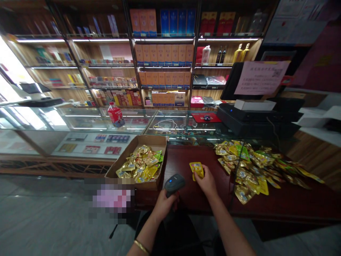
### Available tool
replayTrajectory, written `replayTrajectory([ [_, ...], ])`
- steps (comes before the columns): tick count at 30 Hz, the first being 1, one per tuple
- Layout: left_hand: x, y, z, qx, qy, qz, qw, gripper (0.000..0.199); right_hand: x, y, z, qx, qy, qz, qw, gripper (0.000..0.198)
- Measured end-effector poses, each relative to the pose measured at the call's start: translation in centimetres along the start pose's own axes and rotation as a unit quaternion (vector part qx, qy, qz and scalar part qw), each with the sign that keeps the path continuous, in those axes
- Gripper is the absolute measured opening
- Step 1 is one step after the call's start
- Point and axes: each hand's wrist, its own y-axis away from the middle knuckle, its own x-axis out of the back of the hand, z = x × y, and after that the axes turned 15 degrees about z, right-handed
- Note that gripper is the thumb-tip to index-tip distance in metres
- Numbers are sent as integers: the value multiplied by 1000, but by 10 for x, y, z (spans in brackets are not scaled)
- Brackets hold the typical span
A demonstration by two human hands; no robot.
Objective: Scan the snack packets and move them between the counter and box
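Observation:
My left hand [165,203] is wrapped round the handle of a dark grey barcode scanner [174,183], which has a small blue light on top. The scanner's head points up and to the right. Between the thumb and fingers of my right hand [207,182] is a small yellow snack packet [196,168], held just right of the scanner and apart from it. To my left stands an open cardboard box [111,170] with many gold, yellow and green packets [142,163] in it. A loose pile of similar packets [246,163] lies on the right of the dark red table [177,160].
A glass counter [138,119] runs behind the table, bearing a red bottle [115,115], a white cable [165,125] and a mouse [207,118]. A monitor [231,80] with a paper sheet stands at the right. A thin dark cord [236,170] hangs before the pile.

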Motion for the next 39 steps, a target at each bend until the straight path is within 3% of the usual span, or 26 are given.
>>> replayTrajectory([
  [6,6,1,-5,-2,23,-10,1000,45,-3,4,1,46,17,16,999,49],
  [12,7,0,-10,-14,23,-20,999,52,-9,6,9,118,1,82,990,44],
  [15,7,0,-10,-15,32,-3,999,51,-8,7,6,118,-6,72,990,43],
  [20,1,1,-3,-5,36,13,999,44,-3,4,6,58,-42,52,996,48],
  [24,-5,-3,2,5,2,29,1000,39,-4,-11,10,-103,-106,69,987,64],
  [26,-7,-5,3,6,-8,31,999,37,-13,-24,-6,-143,-166,72,973,68],
  [28,-7,-6,3,9,-19,29,999,37,-28,-38,-39,-130,-261,44,956,68],
  [31,-7,-6,2,17,-28,39,999,39,-56,-62,-103,-80,-388,-69,916,71],
  [32,-7,-6,1,17,-27,42,999,40,-62,-72,-120,-56,-381,-91,918,69],
  [35,-5,-8,-4,10,-27,44,999,40,-61,-99,-137,16,-206,-75,976,50],
  [37,-4,-9,-7,10,-29,39,999,40,-47,-114,-115,21,-101,-26,994,47],
  [39,-4,-10,-9,13,-27,33,999,39,-27,-125,-76,-5,-10,25,1000,58],
])
